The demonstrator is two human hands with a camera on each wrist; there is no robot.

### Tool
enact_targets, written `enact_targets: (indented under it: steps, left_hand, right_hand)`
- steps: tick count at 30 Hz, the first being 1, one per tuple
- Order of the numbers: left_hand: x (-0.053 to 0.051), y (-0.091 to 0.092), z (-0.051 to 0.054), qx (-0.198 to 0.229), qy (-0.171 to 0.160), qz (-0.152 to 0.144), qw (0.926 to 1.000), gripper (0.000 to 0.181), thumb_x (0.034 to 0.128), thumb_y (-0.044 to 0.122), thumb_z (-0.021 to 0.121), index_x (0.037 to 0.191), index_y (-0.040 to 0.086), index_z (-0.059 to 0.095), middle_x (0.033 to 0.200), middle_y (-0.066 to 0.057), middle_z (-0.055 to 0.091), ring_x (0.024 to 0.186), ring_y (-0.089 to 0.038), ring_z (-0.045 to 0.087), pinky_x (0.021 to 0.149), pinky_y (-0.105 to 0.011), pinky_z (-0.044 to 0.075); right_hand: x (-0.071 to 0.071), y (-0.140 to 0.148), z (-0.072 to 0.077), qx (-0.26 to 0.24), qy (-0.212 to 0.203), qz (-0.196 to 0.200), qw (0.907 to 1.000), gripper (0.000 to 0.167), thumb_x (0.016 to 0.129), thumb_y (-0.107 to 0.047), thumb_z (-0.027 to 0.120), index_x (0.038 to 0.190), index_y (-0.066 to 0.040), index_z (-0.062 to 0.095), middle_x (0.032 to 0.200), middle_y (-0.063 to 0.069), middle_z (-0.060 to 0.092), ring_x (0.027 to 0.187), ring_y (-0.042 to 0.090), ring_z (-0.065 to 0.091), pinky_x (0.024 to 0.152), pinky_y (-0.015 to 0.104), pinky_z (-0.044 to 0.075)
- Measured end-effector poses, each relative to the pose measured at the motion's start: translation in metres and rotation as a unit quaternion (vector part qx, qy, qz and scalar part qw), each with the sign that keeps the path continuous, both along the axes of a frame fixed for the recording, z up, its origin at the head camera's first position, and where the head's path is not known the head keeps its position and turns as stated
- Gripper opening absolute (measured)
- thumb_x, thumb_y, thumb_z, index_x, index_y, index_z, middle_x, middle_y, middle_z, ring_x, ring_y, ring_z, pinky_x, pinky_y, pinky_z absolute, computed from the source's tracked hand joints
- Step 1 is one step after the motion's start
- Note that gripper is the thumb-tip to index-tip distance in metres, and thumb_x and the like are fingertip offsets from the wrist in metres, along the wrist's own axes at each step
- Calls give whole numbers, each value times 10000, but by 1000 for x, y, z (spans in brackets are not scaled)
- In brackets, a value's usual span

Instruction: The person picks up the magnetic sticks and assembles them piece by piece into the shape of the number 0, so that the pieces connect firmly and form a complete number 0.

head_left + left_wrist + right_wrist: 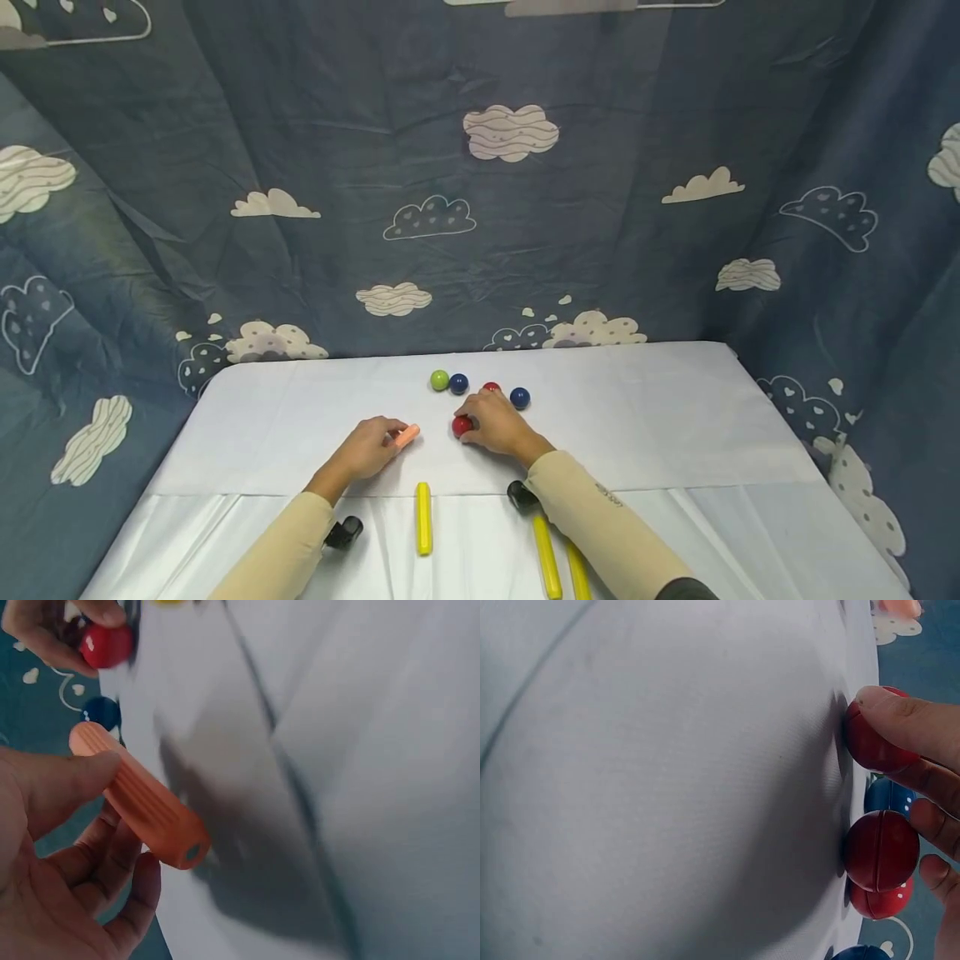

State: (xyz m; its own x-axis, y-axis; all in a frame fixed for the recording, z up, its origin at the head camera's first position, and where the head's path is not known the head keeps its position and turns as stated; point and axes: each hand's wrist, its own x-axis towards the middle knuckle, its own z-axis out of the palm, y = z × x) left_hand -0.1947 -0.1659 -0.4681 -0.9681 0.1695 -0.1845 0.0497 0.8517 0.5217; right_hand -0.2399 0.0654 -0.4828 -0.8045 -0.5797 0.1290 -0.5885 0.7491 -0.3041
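Note:
My left hand (pixel 367 448) pinches an orange ridged stick (pixel 142 799) between thumb and fingers, its end with a small hole pointing away from the palm. The stick is raised off the white cloth, with a shadow beneath. To the right, my right hand (pixel 497 423) grips a red ball (pixel 462 426) by thumb and finger; it is low over the cloth, and I cannot tell if it touches. Beside that hand's other fingers are two more red balls, the nearer (pixel 881 851) in front of the farther (pixel 883 901). From the head, the hand mostly hides them.
A green ball (pixel 439 380) and a blue ball (pixel 459 383) lie behind the hands; another blue ball (pixel 520 398) lies to the right. One yellow stick (pixel 423 518) lies in front, two more (pixel 547 557) by my right forearm. A cloud-patterned curtain (pixel 337 150) encloses the table.

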Motion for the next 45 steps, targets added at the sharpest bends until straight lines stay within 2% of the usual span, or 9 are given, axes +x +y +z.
enact_targets:
  steps: [4, 7, 11, 16, 21, 26, 32, 37, 45]
  left_hand:
    - [-23, 5, 0, -527, 97, -306, 9981, 272, 907, 77, 648, 1177, 81, 678, 1019, -53, 641, 898, -187, 558, 871, -411, 476]
    - [-38, 8, 1, -761, 238, -595, 9950, 252, 904, 60, 644, 1147, 105, 695, 1034, -59, 641, 953, -210, 575, 924, -436, 455]
    - [-55, 12, -1, -680, 265, -831, 9939, 264, 920, 72, 631, 1174, 124, 680, 1044, -59, 615, 993, -222, 566, 948, -439, 440]
    - [-68, 15, -9, -498, 182, -959, 9940, 280, 929, 76, 622, 1192, 162, 666, 1026, -34, 586, 990, -195, 542, 969, -421, 427]
    - [-75, 17, -14, -119, 219, -971, 9950, 302, 914, 55, 637, 1177, 195, 689, 944, -13, 556, 897, -170, 514, 891, -398, 443]
    - [-79, 18, -15, 84, 158, -800, 9966, 310, 903, 39, 647, 1153, 212, 708, 923, -4, 552, 876, -167, 506, 875, -394, 441]
    - [-83, 20, -18, 419, -205, -550, 9974, 299, 914, 32, 627, 1152, 198, 703, 1068, -43, 606, 1002, -213, 536, 990, -454, 402]
    - [-84, 22, -20, 660, -410, -409, 9961, 289, 923, 41, 620, 1164, 181, 696, 1172, -78, 601, 1055, -234, 529, 1017, -477, 377]
    - [-86, 26, -18, 863, -402, -491, 9943, 290, 926, 27, 605, 1162, 161, 704, 1225, -100, 603, 1110, -252, 526, 1033, -489, 358]
  right_hand:
    - [0, -1, 0, -17, -48, -41, 10000, 367, 756, -256, 831, 1084, -124, 730, 1022, -20, 686, 999, 164, 564, 980, 376, 389]
    - [0, -1, 0, -44, -81, -58, 9999, 363, 757, -253, 830, 1081, -122, 732, 1018, -21, 684, 990, 164, 564, 974, 382, 390]
    - [0, -2, 0, -38, -136, -119, 9998, 360, 758, -251, 829, 1083, -129, 732, 1012, -26, 676, 994, 158, 559, 977, 380, 389]
    - [-1, -2, 0, 39, -117, -112, 9999, 366, 757, -262, 828, 1088, -141, 729, 1011, -35, 678, 989, 146, 562, 969, 368, 391]
    - [-2, -2, 0, 96, -30, -89, 9999, 367, 755, -269, 828, 1084, -138, 731, 1002, -33, 684, 966, 146, 561, 958, 359, 385]
    - [-1, -3, 1, 68, -44, -67, 9999, 370, 756, -264, 827, 1085, -127, 729, 1011, -21, 685, 978, 156, 564, 958, 363, 386]
    - [0, -2, 1, 59, -79, -105, 9999, 371, 759, -265, 824, 1090, -130, 726, 1024, -17, 681, 997, 161, 563, 966, 374, 389]
    - [0, -2, 1, 16, -58, -36, 10000, 367, 759, -261, 825, 1085, -122, 728, 1022, -12, 684, 998, 165, 568, 964, 373, 389]
    - [0, -2, 0, -37, 14, -39, 10000, 363, 750, -252, 832, 1072, -117, 733, 1009, -14, 684, 994, 167, 578, 959, 375, 392]
